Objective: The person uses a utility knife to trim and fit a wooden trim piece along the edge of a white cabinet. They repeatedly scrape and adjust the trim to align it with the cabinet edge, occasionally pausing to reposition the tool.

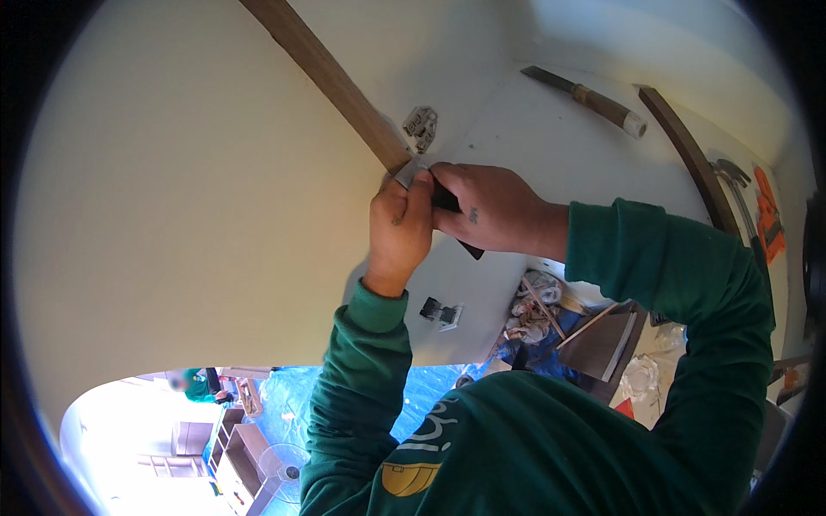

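Observation:
A long brown wooden strip (331, 82) runs from the top down to both my hands. My left hand (396, 224) is closed at its lower end, with the thumb pressed on a flat metal blade (411, 170). My right hand (495, 206) is closed round the dark body (446, 196) of the bladed tool, whose black corner shows below my fingers. My fingers hide much of the tool and the strip's end. Just above them a metal cabinet hinge (421, 127) is fixed to the white panel (482, 146).
At upper right lie a wooden-handled chisel (602, 107), dark strip (688, 146), hammer (731, 172) and orange cutter (768, 215). Another hinge (441, 311) is below my hands. Scraps (538, 318), blue sheeting (288, 404) and a fan (284, 473) are beyond. A co-worker (198, 387) is far left.

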`<state>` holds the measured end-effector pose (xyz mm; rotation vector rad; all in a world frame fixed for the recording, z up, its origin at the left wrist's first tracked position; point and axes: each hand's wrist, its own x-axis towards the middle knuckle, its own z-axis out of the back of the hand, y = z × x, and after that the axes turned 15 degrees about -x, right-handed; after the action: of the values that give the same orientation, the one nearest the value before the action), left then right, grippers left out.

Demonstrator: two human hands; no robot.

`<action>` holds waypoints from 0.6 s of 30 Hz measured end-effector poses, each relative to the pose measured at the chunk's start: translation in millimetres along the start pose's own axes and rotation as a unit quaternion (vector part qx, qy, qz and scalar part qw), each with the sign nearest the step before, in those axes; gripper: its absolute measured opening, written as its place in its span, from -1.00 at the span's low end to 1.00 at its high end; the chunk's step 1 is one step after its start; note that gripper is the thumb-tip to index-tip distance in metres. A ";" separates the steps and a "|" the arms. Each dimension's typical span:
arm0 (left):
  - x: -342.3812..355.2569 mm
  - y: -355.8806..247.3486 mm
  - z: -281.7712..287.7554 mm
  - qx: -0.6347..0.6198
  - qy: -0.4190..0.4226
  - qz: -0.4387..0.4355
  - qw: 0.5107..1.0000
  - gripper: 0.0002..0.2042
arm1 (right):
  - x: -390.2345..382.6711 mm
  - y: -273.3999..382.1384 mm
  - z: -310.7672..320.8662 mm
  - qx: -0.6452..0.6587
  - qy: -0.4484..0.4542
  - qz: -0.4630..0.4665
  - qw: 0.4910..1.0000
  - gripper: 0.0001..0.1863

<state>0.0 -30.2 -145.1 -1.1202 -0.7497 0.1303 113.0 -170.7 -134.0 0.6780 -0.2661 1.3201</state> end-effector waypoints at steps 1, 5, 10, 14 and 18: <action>0.9 2.7 1.5 0.033 0.010 -0.018 0.999 -0.79 | 0.1 0.0 -0.5 0.002 -0.002 0.000 1.000 -0.63; 5.1 -0.3 0.4 0.117 0.032 -0.096 0.988 -0.80 | -0.9 -0.7 -0.8 0.004 -0.005 -0.009 1.000 -0.65; 10.4 -0.2 5.5 0.139 0.049 -0.085 0.985 -0.79 | 1.8 0.3 -3.0 0.005 -0.009 -0.015 1.000 -0.65; 13.5 -3.1 4.4 0.149 0.052 -0.067 0.985 -0.78 | 3.3 1.9 -2.2 0.009 -0.005 -0.035 0.999 -0.64; 15.8 5.3 6.8 0.091 0.059 -0.026 0.994 -0.75 | 4.4 -0.2 -2.5 0.002 0.014 -0.064 0.998 -0.62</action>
<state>9.2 -15.5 -140.5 -0.9271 -0.6465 0.0859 113.8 -165.7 -133.6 0.6686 -0.1931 1.2065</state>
